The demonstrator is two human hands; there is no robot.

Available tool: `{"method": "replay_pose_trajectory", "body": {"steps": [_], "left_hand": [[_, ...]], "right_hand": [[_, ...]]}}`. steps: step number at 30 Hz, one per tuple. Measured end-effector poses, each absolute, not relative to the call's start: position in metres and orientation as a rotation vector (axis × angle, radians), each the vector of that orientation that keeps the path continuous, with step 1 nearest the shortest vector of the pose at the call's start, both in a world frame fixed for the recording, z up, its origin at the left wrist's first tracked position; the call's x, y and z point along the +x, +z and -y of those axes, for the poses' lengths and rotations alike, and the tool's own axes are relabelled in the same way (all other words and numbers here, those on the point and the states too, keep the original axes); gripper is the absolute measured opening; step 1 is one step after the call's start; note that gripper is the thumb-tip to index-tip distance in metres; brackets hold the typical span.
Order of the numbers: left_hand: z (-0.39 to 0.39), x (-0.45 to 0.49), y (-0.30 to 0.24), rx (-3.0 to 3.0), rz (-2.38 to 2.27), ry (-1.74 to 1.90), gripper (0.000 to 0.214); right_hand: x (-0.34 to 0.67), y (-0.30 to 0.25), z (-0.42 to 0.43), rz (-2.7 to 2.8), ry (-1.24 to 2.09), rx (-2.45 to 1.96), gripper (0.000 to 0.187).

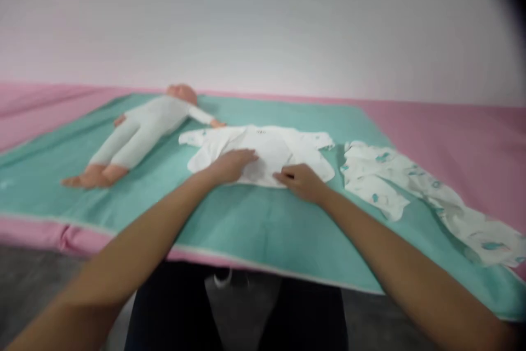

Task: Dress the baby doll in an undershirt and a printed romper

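A small white baby shirt lies spread out in the middle of the green mat, its short sleeves out to both sides. My left hand rests on the shirt's left front, fingers stretched out over the cloth. At the shirt's near edge, my right hand has thumb and fingers pinched together on the fabric. To the left lies a baby doll on its back in a white bodysuit, one arm reaching close to the shirt's left sleeve.
Patterned white baby clothing lies crumpled on the right, trailing toward the mat's right edge. Under everything is the green mat, laid over a pink cover. A pale wall stands behind. The table's front edge is just before my legs.
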State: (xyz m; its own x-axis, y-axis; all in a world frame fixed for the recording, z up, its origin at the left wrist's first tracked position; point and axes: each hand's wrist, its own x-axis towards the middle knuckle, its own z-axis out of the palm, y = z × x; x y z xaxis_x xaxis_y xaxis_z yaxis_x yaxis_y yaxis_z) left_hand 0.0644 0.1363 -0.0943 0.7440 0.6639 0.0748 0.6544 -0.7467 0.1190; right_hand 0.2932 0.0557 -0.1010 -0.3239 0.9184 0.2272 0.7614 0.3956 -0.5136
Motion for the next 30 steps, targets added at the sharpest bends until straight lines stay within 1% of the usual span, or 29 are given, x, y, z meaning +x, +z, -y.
{"method": "replay_pose_trajectory", "body": {"steps": [2,4,6,8,10,14,18,21,23,25,27,30], "left_hand": [[-0.119,0.065,-0.096,2.822,-1.135,0.341,0.057],[-0.092,0.061,-0.096,2.751,-1.173,0.491,0.045],[-0.057,0.051,-0.095,2.745,-1.184,0.639,0.04],[-0.023,0.034,-0.095,2.792,-1.188,0.681,0.037],[0.003,0.012,-0.097,2.827,-1.226,0.642,0.035],[0.027,-0.03,-0.106,2.796,-1.371,0.554,0.034],[0.06,-0.052,-0.126,2.703,-1.506,0.721,0.034],[0.101,-0.06,-0.149,2.783,-1.396,0.886,0.037],[0.125,-0.069,-0.162,2.88,-1.262,0.812,0.038],[0.137,-0.085,-0.169,2.867,-1.313,0.771,0.041],[0.136,-0.111,-0.166,2.819,-1.449,0.867,0.045],[0.113,-0.157,-0.143,2.771,-1.635,1.085,0.046]], "right_hand": [[0.294,-0.102,-0.055,2.162,0.426,-1.428,0.044],[0.295,-0.103,-0.053,2.159,0.437,-1.431,0.045],[0.296,-0.102,-0.051,2.159,0.442,-1.445,0.046],[0.297,-0.101,-0.049,2.162,0.447,-1.466,0.047],[0.297,-0.101,-0.048,2.173,0.451,-1.479,0.047],[0.296,-0.102,-0.048,2.202,0.45,-1.462,0.047],[0.295,-0.102,-0.049,2.178,0.471,-1.486,0.047],[0.293,-0.101,-0.05,2.16,0.469,-1.537,0.047],[0.291,-0.1,-0.051,2.154,0.447,-1.601,0.046],[0.29,-0.1,-0.053,2.153,0.441,-1.693,0.046],[0.287,-0.1,-0.054,2.164,0.458,-1.754,0.045],[0.281,-0.102,-0.054,2.212,0.415,-1.786,0.043]]}}
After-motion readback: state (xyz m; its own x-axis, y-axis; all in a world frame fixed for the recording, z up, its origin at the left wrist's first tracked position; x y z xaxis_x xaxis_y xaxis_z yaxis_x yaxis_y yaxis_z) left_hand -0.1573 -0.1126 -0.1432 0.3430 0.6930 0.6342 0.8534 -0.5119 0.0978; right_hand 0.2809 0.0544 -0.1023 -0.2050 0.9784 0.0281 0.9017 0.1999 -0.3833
